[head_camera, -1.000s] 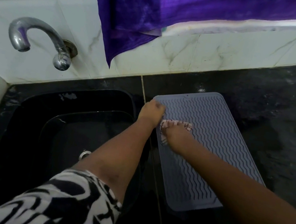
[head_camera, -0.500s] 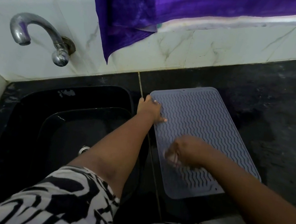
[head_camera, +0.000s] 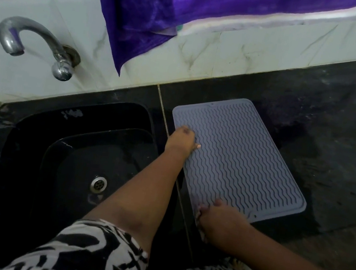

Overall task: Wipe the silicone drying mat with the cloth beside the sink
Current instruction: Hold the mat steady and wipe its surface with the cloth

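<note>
Here the black countertop is seen running along a white tiled wall, over which a purple cloth is hung. A black sink is set into the counter on the left, with a chrome tap mounted on the wall above it and a metal drain in its floor. Just beside the sink, on the right, the grey silicone drying mat is laid flat, its wavy ribs uncovered across most of its surface. The mat's left edge, towards the far corner, is pressed by the left hand; the fingers are laid over the rim and the thumb is stretched onto the ribs. The mat's near left corner is covered by the right hand, fingers curled downwards. The wiping cloth is glimpsed only as a pale sliver under those fingers, so the grip on it cannot be told for certain.
</note>
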Motion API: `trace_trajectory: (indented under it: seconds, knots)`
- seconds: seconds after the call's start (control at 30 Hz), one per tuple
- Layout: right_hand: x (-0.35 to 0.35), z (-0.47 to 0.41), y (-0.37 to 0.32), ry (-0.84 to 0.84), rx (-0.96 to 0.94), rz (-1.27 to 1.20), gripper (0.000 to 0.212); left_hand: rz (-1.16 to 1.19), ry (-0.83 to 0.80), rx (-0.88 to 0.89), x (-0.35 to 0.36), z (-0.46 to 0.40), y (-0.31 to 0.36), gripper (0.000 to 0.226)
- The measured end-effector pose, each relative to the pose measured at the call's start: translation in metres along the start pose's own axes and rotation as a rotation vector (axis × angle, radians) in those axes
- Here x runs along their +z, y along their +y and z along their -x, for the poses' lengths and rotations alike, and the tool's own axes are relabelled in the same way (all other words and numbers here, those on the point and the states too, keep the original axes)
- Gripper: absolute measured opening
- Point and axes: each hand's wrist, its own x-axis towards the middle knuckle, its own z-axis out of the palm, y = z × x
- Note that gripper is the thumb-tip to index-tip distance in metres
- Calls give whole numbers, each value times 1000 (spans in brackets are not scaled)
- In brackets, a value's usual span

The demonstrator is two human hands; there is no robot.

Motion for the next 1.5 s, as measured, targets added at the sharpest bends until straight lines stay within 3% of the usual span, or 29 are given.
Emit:
trace_trajectory:
  seconds: [0.1,0.17,0.27,0.37,0.43,0.53,0.63,0.73,0.8,0.87,0.97,1.03,1.17,1.27,1.33,1.43,1.5]
  knots:
    - [-32,4,22,-15,-15,-383,23,-64,-52,-11,-10,1,3,55]
    - [-50,-5,39,136,47,-488,27,-130,-107,7,-23,1,2,54]
    - [-45,-25,38,378,72,-229,49,-233,-209,27,-27,10,-2,64]
    - [-12,-32,14,279,127,47,66,-228,-338,13,-10,30,-3,101]
    - [4,-26,8,247,129,129,67,-195,-355,-6,-6,32,-6,108]
    - [24,-2,4,237,16,204,60,-255,-293,0,-3,34,-8,108]
    - [37,19,-4,65,-27,183,45,-322,-233,-29,3,39,-5,102]
    - [11,33,16,14,-17,-271,31,-384,-117,-31,3,50,7,85]
    - [-8,28,34,183,-8,-440,30,-338,31,9,7,62,15,61]
    - [-11,10,37,385,-9,-250,34,-211,66,-26,11,75,22,49]
    - [9,0,19,272,53,83,52,-215,-118,-85,12,86,25,70]
    - [25,9,5,210,75,163,68,-295,-247,-93,8,88,25,87]
    - [45,36,2,166,-39,202,60,-339,-267,-132,18,92,26,89]
    - [30,52,31,73,-96,-82,44,-350,-217,-145,24,98,26,85]
    - [13,61,53,33,-82,-317,53,-275,-167,-135,29,105,23,81]
    - [-1,61,66,219,-37,-484,52,-154,-118,-132,37,116,19,78]
    - [5,60,58,335,-106,-377,34,-156,-106,-120,36,116,18,78]
